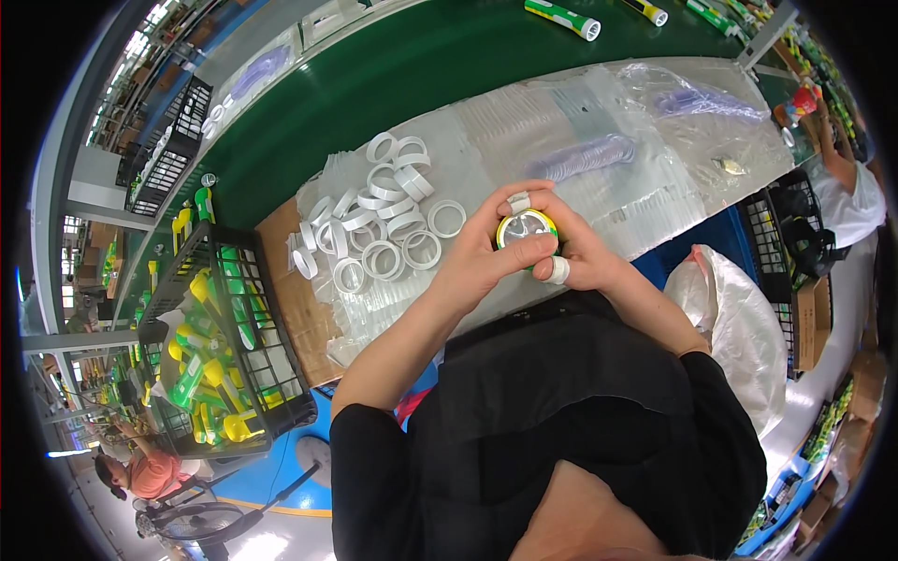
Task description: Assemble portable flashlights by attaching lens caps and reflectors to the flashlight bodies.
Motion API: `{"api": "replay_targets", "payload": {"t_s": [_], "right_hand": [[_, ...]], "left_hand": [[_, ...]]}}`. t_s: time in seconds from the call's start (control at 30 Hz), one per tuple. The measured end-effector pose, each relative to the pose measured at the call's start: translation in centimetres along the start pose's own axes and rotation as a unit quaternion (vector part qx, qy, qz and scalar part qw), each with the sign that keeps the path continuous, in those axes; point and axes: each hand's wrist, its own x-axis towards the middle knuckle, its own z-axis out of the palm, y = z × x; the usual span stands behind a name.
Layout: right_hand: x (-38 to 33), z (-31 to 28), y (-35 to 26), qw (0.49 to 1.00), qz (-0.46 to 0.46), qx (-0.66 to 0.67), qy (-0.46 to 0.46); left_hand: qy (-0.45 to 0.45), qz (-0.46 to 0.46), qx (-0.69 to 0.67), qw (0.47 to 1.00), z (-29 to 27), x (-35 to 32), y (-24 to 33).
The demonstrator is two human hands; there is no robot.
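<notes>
Both my hands are closed round a flashlight (522, 227), its round lens end tipped up toward me and a yellow rim circling the lens. My left hand (485, 254) wraps it from the left, its thumb lying across the lens edge. From the right, my right hand (587, 251) grips the same flashlight; white tape is wound on some fingers. The flashlight's body is mostly hidden by my fingers. Left of my hands lies a loose heap of white plastic rings (404, 221). Beyond them a row of clear round lenses (585, 157) rests on the plastic-covered worktop (496, 122).
A black crate (297, 411) of yellow and green flashlights stands at the left. Along the back runs a green conveyor belt (393, 89) carrying flashlights (563, 19). A white sack (739, 327) is at my right. Other people (159, 472) sit at both sides.
</notes>
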Motion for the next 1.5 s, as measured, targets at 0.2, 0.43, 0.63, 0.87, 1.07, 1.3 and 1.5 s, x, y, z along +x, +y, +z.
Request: {"api": "replay_targets", "payload": {"t_s": [0.2, 0.43, 0.63, 0.87, 1.07, 1.3, 1.5], "right_hand": [[-0.1, 0.2, 0.6, 0.999, -0.024, -0.017, 0.021], [-0.3, 0.0, 0.8, 0.999, -0.022, 0.013, 0.023], [-0.3, -0.1, 0.9, 0.998, -0.034, -0.028, 0.038], [0.0, 0.3, -0.4, 0.994, -0.029, -0.08, 0.072], [-0.5, 0.0, -1.6, 0.934, 0.041, -0.336, 0.117], [-1.0, -0.4, -1.2, 0.854, 0.149, -0.495, 0.063], [-1.4, -1.1, -1.4, 0.862, 0.143, -0.485, 0.034]], "left_hand": [[0.02, -0.002, -0.016, 1.0, 0.4, -0.1, 0.0], [-0.005, 0.029, -0.001, 1.0, 0.1, 0.3, -0.2], [-0.006, 0.015, -0.018, 1.0, 0.4, 0.6, -0.1], [0.012, 0.149, 0.062, 0.987, -0.5, 0.9, -1.4], [-0.014, 0.143, 0.109, 0.984, -1.5, 0.9, -1.9], [0.067, 0.11, 0.219, 0.967, -0.6, 1.2, -6.4], [0.098, 0.096, 0.152, 0.979, -1.1, 1.4, -9.3]]}}
